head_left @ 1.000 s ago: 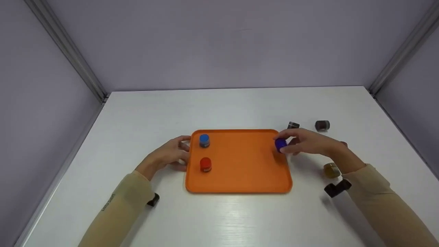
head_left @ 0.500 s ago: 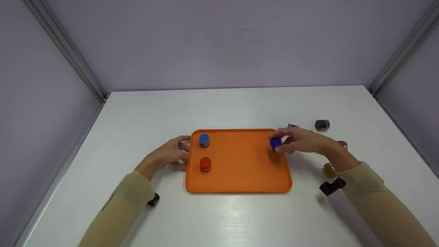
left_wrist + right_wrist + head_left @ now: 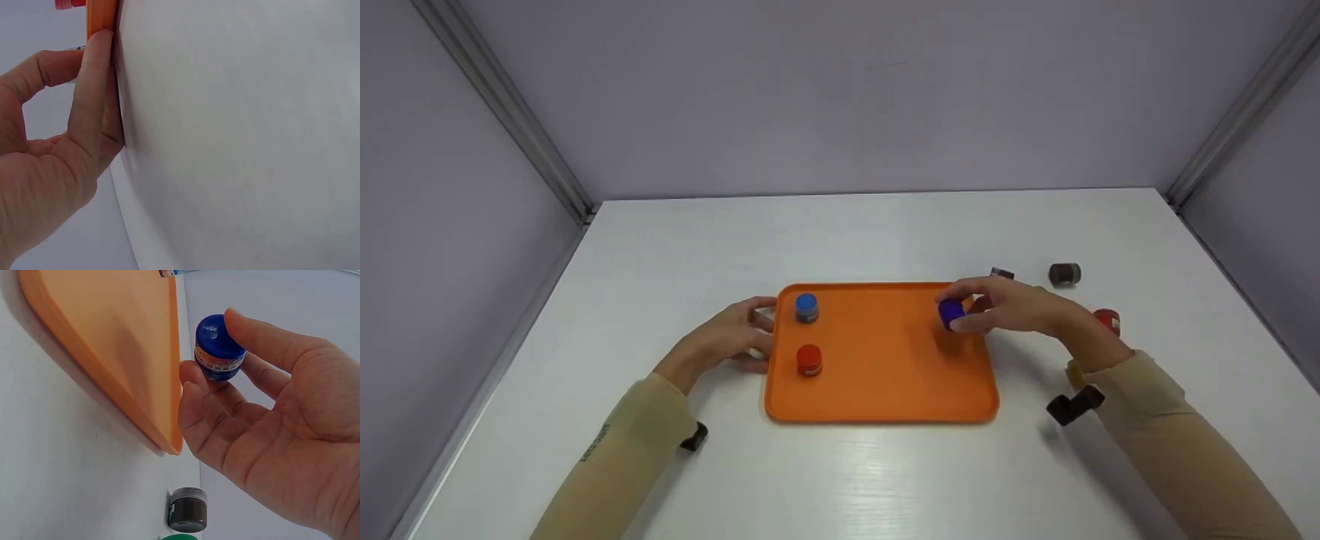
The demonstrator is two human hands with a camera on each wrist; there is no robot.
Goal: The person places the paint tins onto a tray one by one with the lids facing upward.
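An orange tray (image 3: pixel 885 390) lies in the middle of the white table. On its left side stand a light-blue-capped jar (image 3: pixel 806 307) and a red-capped jar (image 3: pixel 809 361). My right hand (image 3: pixel 1005 307) pinches a dark blue-capped jar (image 3: pixel 951 313) between thumb and fingers, held above the tray's right part; the right wrist view shows the same blue jar (image 3: pixel 218 349) beside the tray's corner (image 3: pixel 169 433). My left hand (image 3: pixel 731 341) rests on the table with straight fingers (image 3: pixel 95 107) against the tray's left edge (image 3: pixel 101 17).
Loose jars lie on the table right of the tray: a dark brown one (image 3: pixel 1064 274), a red one (image 3: pixel 1107 320), a small dark one (image 3: pixel 1001 273) and a yellowish one partly hidden behind my right wrist. Grey walls enclose the table.
My right hand has carried the dark blue jar leftward, from the tray's right edge to over the tray. The left hand has stayed put.
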